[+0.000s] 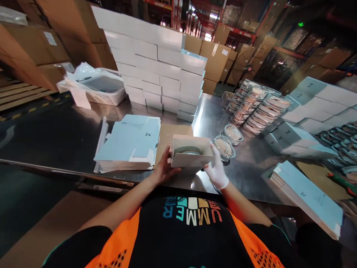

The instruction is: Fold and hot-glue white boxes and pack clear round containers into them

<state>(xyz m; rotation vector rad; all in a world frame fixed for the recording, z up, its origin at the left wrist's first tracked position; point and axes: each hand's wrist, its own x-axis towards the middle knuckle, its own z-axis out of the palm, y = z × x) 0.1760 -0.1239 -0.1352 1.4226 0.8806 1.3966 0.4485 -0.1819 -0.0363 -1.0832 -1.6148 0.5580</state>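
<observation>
A white carton [192, 162] with its long side open is held between my two hands just above the table's front edge. Inside it shows the curved rim of a glass dish [187, 149]. My bare left hand [165, 166] grips the carton's left end. On the right end, my right hand [216, 170], in a white glove, presses with thumb and fingers. Two oval glass containers [224, 147] stand just beyond the right hand. To the left lies a pile of flat white carton blanks [134, 137], beside a brown cardboard sheet [164, 138] partly behind the carton.
Stacked white boxes [158, 67] form a wall at the back. A white plastic basket [108, 97] stands left of it. Glass containers [262, 111] are piled at right, near more white boxes [301, 137] and flat blanks [309, 197]. Another person's hand [350, 210] shows at the right edge.
</observation>
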